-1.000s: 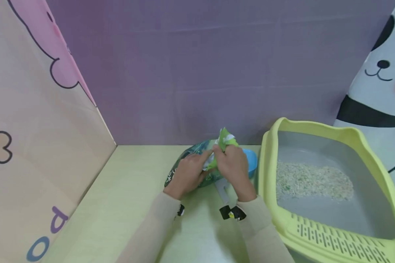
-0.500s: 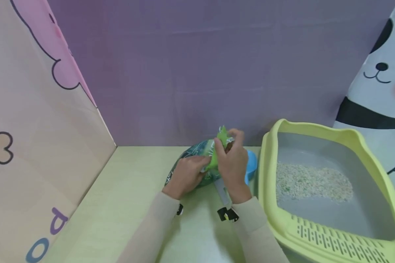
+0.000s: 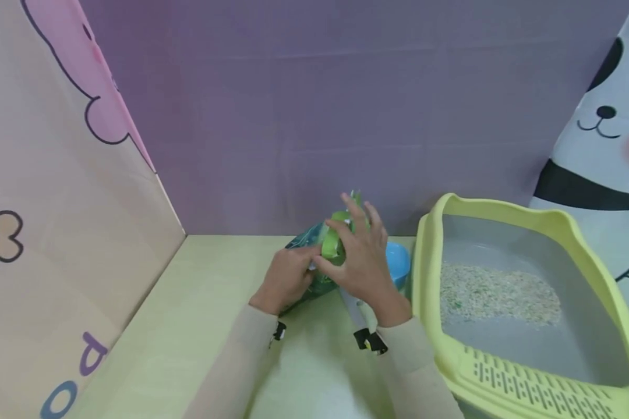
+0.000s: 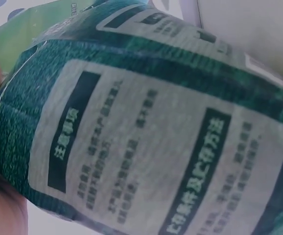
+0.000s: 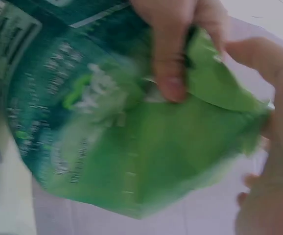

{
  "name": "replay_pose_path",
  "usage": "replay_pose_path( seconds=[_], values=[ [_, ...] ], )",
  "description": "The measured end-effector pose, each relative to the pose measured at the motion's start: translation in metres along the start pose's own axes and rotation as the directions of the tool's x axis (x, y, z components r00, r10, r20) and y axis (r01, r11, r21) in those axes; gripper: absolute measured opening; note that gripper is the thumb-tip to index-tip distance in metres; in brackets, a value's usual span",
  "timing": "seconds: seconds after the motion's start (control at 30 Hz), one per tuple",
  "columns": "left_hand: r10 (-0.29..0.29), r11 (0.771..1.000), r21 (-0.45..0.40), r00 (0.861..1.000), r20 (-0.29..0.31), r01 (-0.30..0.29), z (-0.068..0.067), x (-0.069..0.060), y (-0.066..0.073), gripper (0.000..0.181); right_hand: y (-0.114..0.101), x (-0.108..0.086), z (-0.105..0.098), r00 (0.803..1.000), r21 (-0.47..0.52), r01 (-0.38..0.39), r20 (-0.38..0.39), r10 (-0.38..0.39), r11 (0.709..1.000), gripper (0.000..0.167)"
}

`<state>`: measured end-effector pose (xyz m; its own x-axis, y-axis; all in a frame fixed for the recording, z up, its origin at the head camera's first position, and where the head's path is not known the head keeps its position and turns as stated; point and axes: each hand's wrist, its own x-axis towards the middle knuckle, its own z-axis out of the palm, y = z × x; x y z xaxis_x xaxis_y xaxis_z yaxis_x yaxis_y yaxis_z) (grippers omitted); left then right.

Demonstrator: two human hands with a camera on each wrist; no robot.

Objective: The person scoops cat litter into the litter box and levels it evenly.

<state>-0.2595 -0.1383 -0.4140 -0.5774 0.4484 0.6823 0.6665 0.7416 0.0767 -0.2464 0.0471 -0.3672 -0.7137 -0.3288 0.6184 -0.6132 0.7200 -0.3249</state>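
A green plastic bag (image 3: 331, 245) with a lighter green top leans on the table in front of both hands. The left hand (image 3: 288, 274) grips its upper edge, thumb lying over the plastic in the right wrist view. Spread fingers of the right hand (image 3: 366, 265) touch the folded top, its thumb close to the left hand. Printed panels on the dark green bag side (image 4: 146, 147) fill the left wrist view. The light green top (image 5: 171, 142) is crumpled and blurred in the right wrist view, where part of the right hand is hidden behind it.
A yellow-rimmed litter tray (image 3: 426, 285) with pale litter (image 3: 498, 291) stands at the right. Beside it, a blue object (image 3: 397, 262) lies behind the right hand. A grey strip (image 3: 352, 309) lies near the right wrist. A purple backdrop (image 3: 241, 128) rises behind the table.
The right hand lets go of the bag's crumpled top and its fingers spread out. The bag's top is bunched lower, and the left hand has moved slightly left, still gripping it.
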Motion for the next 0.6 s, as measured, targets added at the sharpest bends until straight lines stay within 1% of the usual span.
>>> replay_pose_path(
  seconds=[0.1, 0.17, 0.23, 0.3, 0.37, 0.47, 0.5, 0.6],
  values=[
    [0.022, 1.000, -0.003, 1.000, 0.020, -0.022, -0.001, -0.001, -0.002, 0.033, -0.002, -0.001, -0.010, 0.993, -0.018, 0.009, 0.117, -0.007, 1.000, 0.061],
    [0.043, 0.999, 0.006, 0.998, 0.038, -0.043, 0.000, 0.001, -0.002, 0.035, -0.001, -0.003, -0.018, 0.978, -0.022, 0.011, 0.208, -0.007, 1.000, 0.061],
    [0.060, 0.998, 0.014, 0.997, 0.055, -0.061, 0.000, 0.002, -0.001, 0.033, 0.000, -0.004, -0.023, 0.966, -0.023, 0.014, 0.258, -0.007, 1.000, 0.061],
    [0.063, 0.998, 0.023, 0.996, 0.067, -0.065, 0.000, 0.003, 0.000, 0.031, 0.001, -0.005, -0.024, 0.966, -0.029, 0.025, 0.259, -0.016, 0.999, 0.057],
    [0.062, 0.997, 0.038, 0.996, 0.068, -0.065, 0.000, 0.002, 0.000, 0.025, 0.003, -0.005, -0.020, 0.975, -0.024, 0.036, 0.219, -0.030, 0.999, 0.049],
    [0.044, 0.995, 0.083, 0.997, 0.070, -0.050, -0.001, 0.001, 0.000, 0.005, 0.002, -0.004, -0.011, 0.987, -0.010, 0.043, 0.157, -0.041, 0.999, 0.038],
    [0.036, 0.994, 0.098, 0.997, 0.071, -0.042, -0.002, 0.001, 0.000, 0.007, 0.001, -0.003, -0.008, 0.989, -0.004, 0.034, 0.145, -0.033, 0.999, 0.036],
    [0.003, 0.990, 0.144, 0.997, 0.081, -0.015, -0.003, 0.001, 0.002, 0.027, -0.004, -0.002, 0.000, 0.993, -0.012, -0.010, 0.120, 0.011, 1.000, 0.027]
  ],
)
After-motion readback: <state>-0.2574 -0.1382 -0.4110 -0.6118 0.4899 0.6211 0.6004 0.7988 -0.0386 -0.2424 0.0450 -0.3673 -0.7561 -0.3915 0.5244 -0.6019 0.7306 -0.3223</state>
